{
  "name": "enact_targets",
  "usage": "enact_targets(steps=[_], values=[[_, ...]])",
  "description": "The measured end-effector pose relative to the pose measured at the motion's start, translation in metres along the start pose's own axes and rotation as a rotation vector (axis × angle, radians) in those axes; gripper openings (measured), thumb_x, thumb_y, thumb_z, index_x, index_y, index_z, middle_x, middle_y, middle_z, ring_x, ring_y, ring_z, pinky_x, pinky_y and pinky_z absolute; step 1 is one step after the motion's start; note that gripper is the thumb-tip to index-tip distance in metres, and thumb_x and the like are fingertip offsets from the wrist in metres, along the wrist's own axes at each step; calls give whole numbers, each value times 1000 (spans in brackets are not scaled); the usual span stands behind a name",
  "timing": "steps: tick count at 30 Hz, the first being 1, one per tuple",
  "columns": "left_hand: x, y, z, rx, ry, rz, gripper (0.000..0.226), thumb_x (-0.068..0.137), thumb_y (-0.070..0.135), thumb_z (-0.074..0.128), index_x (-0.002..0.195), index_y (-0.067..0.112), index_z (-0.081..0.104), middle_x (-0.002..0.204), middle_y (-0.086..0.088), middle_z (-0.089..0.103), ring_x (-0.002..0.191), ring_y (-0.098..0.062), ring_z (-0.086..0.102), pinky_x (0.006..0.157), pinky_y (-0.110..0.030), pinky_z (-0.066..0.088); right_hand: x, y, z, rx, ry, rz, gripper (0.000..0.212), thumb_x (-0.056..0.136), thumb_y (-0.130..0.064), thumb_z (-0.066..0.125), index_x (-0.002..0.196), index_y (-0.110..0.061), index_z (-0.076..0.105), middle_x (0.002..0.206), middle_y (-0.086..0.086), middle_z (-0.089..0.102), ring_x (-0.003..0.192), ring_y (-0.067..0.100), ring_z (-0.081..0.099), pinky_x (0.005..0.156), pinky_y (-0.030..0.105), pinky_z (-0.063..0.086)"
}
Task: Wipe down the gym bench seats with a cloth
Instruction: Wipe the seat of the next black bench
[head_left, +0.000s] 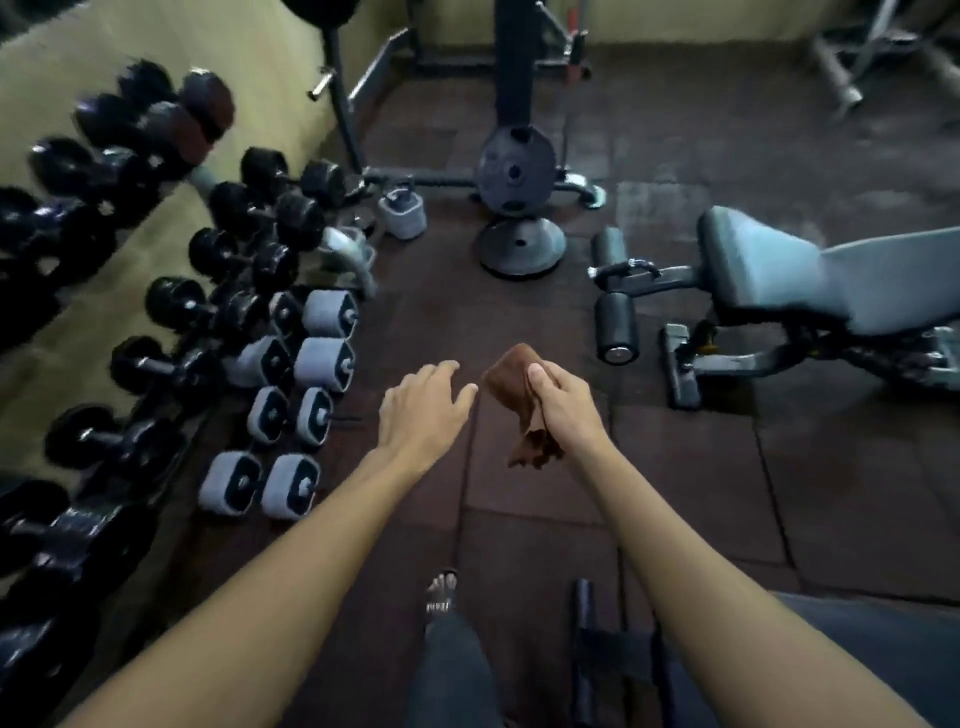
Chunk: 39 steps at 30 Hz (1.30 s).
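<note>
A brown cloth (511, 382) is bunched in my right hand (563, 402), which grips it in mid-air in front of me, its loose end hanging below the fist. My left hand (423, 408) hovers just left of the cloth with fingers spread and relaxed, holding nothing. A grey padded gym bench (769, 265) stands on the right, its seat end and black foot rollers pointing toward the middle of the floor. Part of another bench's dark pad (883, 639) shows at the bottom right, beside my right forearm.
A dumbbell rack (104, 208) lines the left wall, with grey dumbbells (322, 338) on the floor beside it. Weight plates (517, 208) lean at a rack post ahead. A black frame (597, 654) sits near my sandalled foot (441, 592). Dark rubber floor tiles lie between.
</note>
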<state>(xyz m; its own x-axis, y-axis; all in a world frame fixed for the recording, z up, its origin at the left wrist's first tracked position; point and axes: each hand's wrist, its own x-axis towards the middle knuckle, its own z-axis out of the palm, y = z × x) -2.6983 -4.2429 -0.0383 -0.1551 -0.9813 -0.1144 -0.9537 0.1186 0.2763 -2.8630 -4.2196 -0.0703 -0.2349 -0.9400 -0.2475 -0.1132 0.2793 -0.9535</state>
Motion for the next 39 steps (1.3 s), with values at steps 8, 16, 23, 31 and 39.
enact_targets(steps=[8,16,23,31,39], values=[[211,128,30,2,-101,419,47,98,46,44,138,21,49,133,-4,59,122,-26,54,97,-42,40,151,-2,-105,128,433,79,25,102,-19,48,112,-11,69,105,7,72,102,22,66,93,35,49],[337,292,70,27,-246,739,45,97,46,44,134,21,52,130,-4,60,121,-28,54,96,-42,41,238,8,-230,290,824,177,23,101,-15,49,110,-13,70,101,1,72,97,15,66,94,34,50],[437,449,193,106,-335,843,41,96,46,45,127,22,55,127,-7,61,119,-30,54,92,-43,43,345,99,-369,334,932,297,26,101,-17,49,115,-15,70,109,0,71,106,17,65,98,34,50],[566,578,379,131,-412,714,42,97,41,47,131,17,54,137,-4,53,126,-28,47,98,-43,40,503,237,-553,308,901,396,37,97,-35,49,123,-15,65,91,-3,67,76,2,58,73,18,49],[663,625,501,239,-210,715,57,100,51,36,150,23,33,163,-5,16,151,-27,9,120,-52,6,624,334,-618,-71,796,383,48,100,-48,38,148,-38,37,144,-4,56,117,35,63,105,45,46]])
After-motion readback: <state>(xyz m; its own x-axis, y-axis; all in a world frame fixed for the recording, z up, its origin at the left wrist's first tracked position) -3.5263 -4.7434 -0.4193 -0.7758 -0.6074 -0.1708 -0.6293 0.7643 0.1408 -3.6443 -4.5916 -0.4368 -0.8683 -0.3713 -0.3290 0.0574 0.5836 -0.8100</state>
